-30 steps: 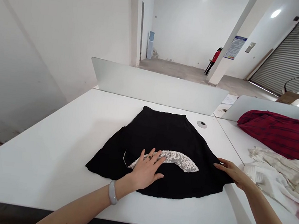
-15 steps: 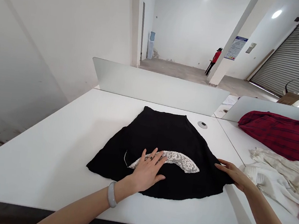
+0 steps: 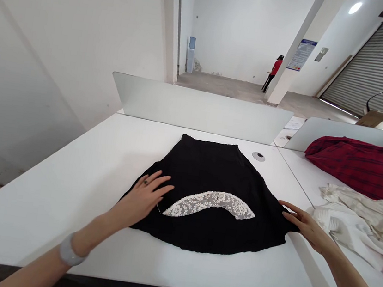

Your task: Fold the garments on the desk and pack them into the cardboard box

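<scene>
A black flared skirt-like garment (image 3: 210,164) lies spread on the white table, narrow end away from me. On its lower half rests a curved white lace piece (image 3: 212,203). My left hand (image 3: 143,198), with a ring and a pale bangle, lies over the garment's left side, fingers spread, just left of the lace. A thin pale line near its fingertips meets the lace's left tip. At the garment's right edge is my right hand (image 3: 307,225), fingers stretched and apart, touching the cloth; part of the edge is hidden there.
To the right lie a red plaid garment (image 3: 356,166) and rumpled white cloth (image 3: 352,228). A frosted divider (image 3: 199,109) runs along the table's back, near a round cable hole (image 3: 259,156). A person in red (image 3: 273,73) stands far off by a pillar.
My left hand has moved left off the lace, uncovering it, to the garment's left side. My right hand has shifted only slightly, its fingers a little wider apart.
</scene>
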A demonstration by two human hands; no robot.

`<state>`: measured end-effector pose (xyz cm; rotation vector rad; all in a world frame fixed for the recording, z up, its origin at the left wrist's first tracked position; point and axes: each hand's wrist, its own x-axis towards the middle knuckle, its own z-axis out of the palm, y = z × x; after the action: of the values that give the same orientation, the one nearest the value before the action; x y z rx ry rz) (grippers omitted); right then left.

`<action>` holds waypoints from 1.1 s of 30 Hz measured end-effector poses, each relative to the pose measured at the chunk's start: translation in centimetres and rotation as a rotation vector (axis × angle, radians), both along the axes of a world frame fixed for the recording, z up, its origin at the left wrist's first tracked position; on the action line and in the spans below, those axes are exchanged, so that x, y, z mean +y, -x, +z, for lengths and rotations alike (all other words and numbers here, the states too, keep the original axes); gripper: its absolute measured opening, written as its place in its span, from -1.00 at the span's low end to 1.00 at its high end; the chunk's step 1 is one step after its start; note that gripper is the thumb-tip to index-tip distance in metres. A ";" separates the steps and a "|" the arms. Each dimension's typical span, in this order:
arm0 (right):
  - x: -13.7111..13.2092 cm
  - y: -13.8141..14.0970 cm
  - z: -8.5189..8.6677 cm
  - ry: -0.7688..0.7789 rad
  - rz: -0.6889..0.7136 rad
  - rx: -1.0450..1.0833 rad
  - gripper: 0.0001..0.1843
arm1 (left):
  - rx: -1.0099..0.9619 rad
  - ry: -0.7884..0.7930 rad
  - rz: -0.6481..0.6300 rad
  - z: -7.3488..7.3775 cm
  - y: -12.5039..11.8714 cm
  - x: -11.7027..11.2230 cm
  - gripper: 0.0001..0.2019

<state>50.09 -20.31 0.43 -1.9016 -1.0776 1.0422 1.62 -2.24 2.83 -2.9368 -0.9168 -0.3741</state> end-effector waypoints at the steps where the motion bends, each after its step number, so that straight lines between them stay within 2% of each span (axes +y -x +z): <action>1: -0.1 -0.1 -0.1 -0.017 0.008 -0.045 -0.31 | -0.001 0.003 0.011 -0.1 1.2 0.4 -0.62; 4: 0.2 -0.2 -0.5 -0.042 0.004 -0.193 -0.41 | 0.008 0.032 0.011 -0.5 2.9 0.2 -0.66; 8: 0.9 0.3 -0.5 -0.020 -0.005 -0.305 -0.47 | 0.049 0.100 -0.030 -0.6 1.5 -1.2 -0.67; 12: 0.8 0.8 0.0 -0.006 0.017 -0.366 -0.49 | 0.077 0.145 -0.068 -0.4 0.0 -1.4 -0.65; 21: 0.4 1.0 0.1 0.005 0.113 -0.517 -0.47 | 0.109 0.184 -0.069 -0.9 0.6 -1.3 -0.59; 30: 0.9 1.0 -0.1 0.019 0.112 -0.551 -0.50 | 0.091 0.179 -0.084 -1.2 0.2 -1.1 -0.60; 33: 1.1 0.7 -0.7 -0.033 0.188 -0.701 -0.53 | 0.072 0.174 -0.092 -1.4 0.1 -0.9 -0.63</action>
<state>49.34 -19.26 -0.27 -2.2300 -1.6678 0.4295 1.56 -3.15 1.43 -3.1347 -0.8487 -0.2001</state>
